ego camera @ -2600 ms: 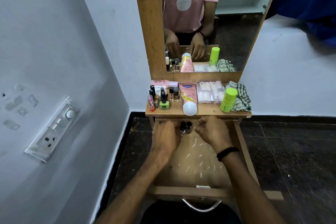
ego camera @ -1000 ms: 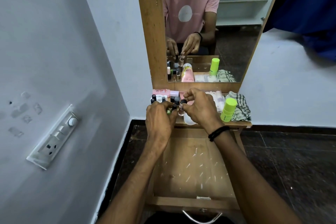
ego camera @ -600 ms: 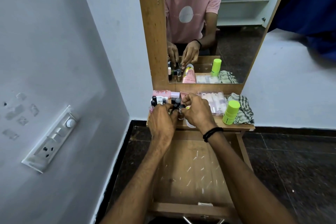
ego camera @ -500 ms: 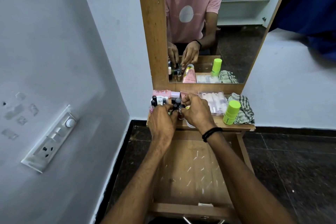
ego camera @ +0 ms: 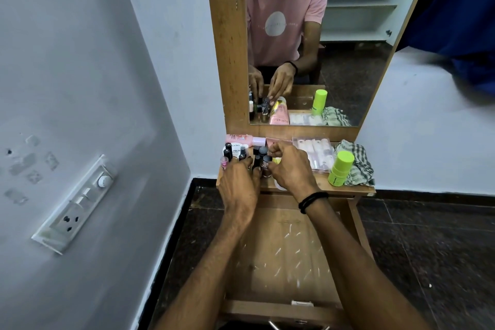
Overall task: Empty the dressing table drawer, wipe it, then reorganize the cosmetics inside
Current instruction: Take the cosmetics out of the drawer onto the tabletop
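Right hand (ego camera: 292,171) fingers apparently pinch a nail polish bottle (ego camera: 266,166); left hand (ego camera: 238,182) reaches among other bottles (ego camera: 228,151), grip unclear.

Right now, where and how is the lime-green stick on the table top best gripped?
Grip the lime-green stick around its round body, below the cap, coming from the front. It stands upright near the front edge of the table top. The checked cloth crowds its right and back, and the clear box its left.

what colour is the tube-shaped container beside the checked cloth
The container is lime green, cap and body alike; the head view shows it best.
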